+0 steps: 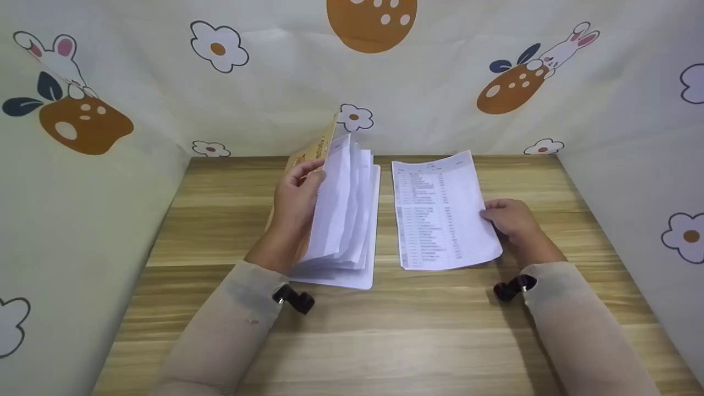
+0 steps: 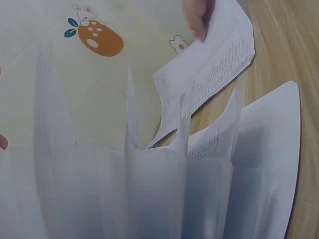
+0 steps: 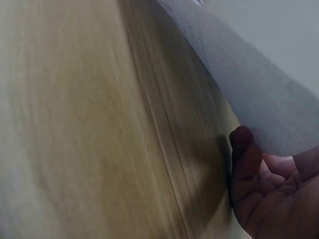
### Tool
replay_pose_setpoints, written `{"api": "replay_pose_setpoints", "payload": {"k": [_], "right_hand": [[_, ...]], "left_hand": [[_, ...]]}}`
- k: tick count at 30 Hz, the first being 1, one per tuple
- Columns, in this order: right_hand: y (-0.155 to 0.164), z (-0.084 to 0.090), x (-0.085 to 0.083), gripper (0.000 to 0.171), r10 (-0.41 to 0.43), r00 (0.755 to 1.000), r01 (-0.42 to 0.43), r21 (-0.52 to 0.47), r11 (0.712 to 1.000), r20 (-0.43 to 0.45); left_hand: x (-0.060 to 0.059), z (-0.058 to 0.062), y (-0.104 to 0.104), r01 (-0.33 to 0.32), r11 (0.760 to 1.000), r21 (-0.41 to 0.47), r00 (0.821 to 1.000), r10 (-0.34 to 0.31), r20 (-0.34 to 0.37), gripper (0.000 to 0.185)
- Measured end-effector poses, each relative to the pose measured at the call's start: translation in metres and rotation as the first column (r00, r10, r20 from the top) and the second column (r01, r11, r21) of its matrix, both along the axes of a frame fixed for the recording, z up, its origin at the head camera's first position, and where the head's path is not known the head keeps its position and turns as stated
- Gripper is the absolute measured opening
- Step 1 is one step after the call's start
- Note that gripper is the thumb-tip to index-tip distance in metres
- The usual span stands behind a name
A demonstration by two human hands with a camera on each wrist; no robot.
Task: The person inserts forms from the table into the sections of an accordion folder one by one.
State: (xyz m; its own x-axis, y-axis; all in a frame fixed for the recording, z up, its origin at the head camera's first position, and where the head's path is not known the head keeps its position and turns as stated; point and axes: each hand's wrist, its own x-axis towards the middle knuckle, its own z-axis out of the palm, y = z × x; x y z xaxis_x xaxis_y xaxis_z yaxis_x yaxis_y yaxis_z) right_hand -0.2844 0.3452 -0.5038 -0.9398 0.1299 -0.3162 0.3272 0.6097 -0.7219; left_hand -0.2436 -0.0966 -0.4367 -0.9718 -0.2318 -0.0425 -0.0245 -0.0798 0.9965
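Left of centre on the table, a folder (image 1: 344, 220) with a brown printed cover stands partly fanned out, its pale leaves upright. My left hand (image 1: 300, 192) grips the raised cover and front leaf, thumb on the inner side. In the left wrist view the whitish, translucent leaves (image 2: 154, 189) look like pockets, spread apart at the top. To the right, my right hand (image 1: 511, 220) pinches the right edge of a white printed paper (image 1: 440, 220) covered in rows of text. Its pinched side is lifted off the table, and the right wrist view shows the paper's underside (image 3: 269, 99).
The wooden table (image 1: 418, 335) has cloth walls (image 1: 275, 99) with rabbit, fruit and flower prints at the back and both sides. A small black device (image 1: 294, 298) is strapped at each sleeve cuff.
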Motion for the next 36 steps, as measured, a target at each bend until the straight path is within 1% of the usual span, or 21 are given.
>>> {"api": "replay_pose_setpoints", "payload": {"k": [3,6,7,13,15,16,18,19,20,22,24,25,27,36], "right_hand": [[0.002,0.0,0.002,0.046,-0.033,0.999,0.033,-0.034,0.999,0.011],[0.003,0.001,0.004,0.046,-0.059,0.998,0.059,-0.04,0.997,0.005],[0.004,0.001,0.004,0.046,-0.061,0.998,0.061,-0.034,0.998,0.0],[0.005,0.0,0.007,0.047,-0.037,0.999,0.039,-0.069,0.997,0.024],[0.005,0.0,0.008,0.045,-0.036,0.999,0.039,-0.111,0.993,0.025],[0.005,0.0,0.009,0.044,-0.037,0.999,0.042,-0.157,0.987,0.029],[0.005,0.0,0.011,0.037,-0.049,0.998,0.06,-0.274,0.96,0.046],[0.004,0.0,0.012,0.032,-0.057,0.997,0.074,-0.345,0.936,0.059],[0.004,0.001,0.013,0.026,-0.06,0.996,0.085,-0.416,0.905,0.073],[0.003,0.001,0.015,0.016,-0.068,0.992,0.113,-0.537,0.836,0.104],[0.003,0.002,0.017,0.016,-0.067,0.991,0.123,-0.602,0.789,0.115],[0.002,0.003,0.019,0.018,-0.066,0.991,0.127,-0.624,0.771,0.12],[0.001,0.004,0.021,0.019,-0.065,0.99,0.13,-0.643,0.755,0.124],[-0.011,0.006,0.027,0.02,-0.043,0.993,0.104,-0.683,0.723,0.106]], "left_hand": [[-0.001,-0.001,0.0,0.002,1.0,-0.003,1.0,-0.002,0.001,0.036],[-0.001,-0.002,0.0,0.003,1.0,-0.003,1.0,-0.003,0.006,0.032],[-0.001,-0.002,-0.001,0.003,1.0,-0.003,1.0,-0.003,0.009,0.031],[-0.002,-0.002,0.0,0.0,1.0,0.003,1.0,0.0,0.006,0.028],[-0.002,-0.002,0.0,0.0,1.0,0.008,1.0,0.0,0.006,0.027],[-0.002,-0.002,0.0,-0.002,1.0,0.009,1.0,0.002,0.002,0.027],[-0.002,-0.002,0.0,-0.005,1.0,0.004,1.0,0.005,-0.004,0.027],[-0.001,-0.001,0.0,-0.006,1.0,-0.001,1.0,0.006,-0.006,0.027],[-0.001,-0.001,0.0,-0.008,1.0,-0.006,1.0,0.008,-0.009,0.027],[-0.001,0.0,-0.001,-0.01,1.0,0.004,1.0,0.01,-0.008,0.028],[0.0,0.001,-0.001,-0.012,1.0,0.012,1.0,0.012,-0.002,0.028],[0.0,0.001,-0.001,-0.013,1.0,0.015,1.0,0.013,-0.002,0.028],[0.0,0.001,-0.001,-0.016,1.0,0.027,1.0,0.016,0.003,0.028],[0.001,0.003,-0.001,-0.016,0.998,0.057,0.999,0.014,0.033,0.026]]}}
